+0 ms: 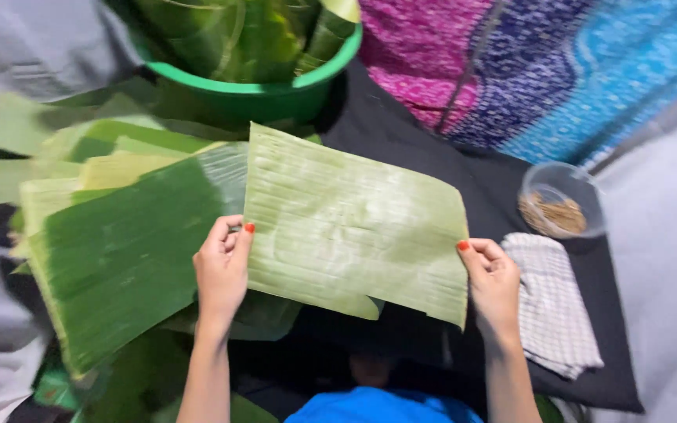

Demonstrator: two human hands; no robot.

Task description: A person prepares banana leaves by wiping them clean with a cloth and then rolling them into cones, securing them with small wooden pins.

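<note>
— Above a black cloth, what is being held?
— A pale green leaf sheet, held flat between two hands; the left hand pinches its left edge, the right hand grips its lower right corner.
— And around it?
— A stack of darker leaves lies just left, partly under the sheet. A green tub of leaves sits behind. To the right lie a checked towel and a clear bowl.

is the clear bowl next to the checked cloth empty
No, the clear bowl beside the checked cloth holds a small heap of thin brown bits at its bottom.
</note>
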